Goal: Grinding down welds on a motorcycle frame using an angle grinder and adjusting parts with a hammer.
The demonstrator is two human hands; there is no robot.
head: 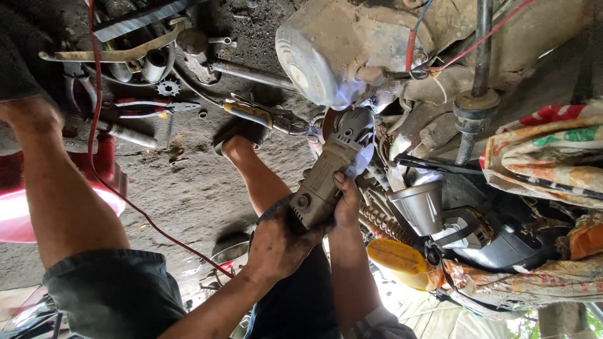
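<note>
Grinder (330, 172): one, both hands wrapped round body; left hand (276, 242) low, right hand (347, 201) higher, fingers closed.

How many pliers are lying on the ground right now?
2. Red-handled metal pliers lie at left near the small gear; yellow-and-black-handled pliers lie mid-frame, just above the grey angle grinder. The tool pile may hide more.
</note>
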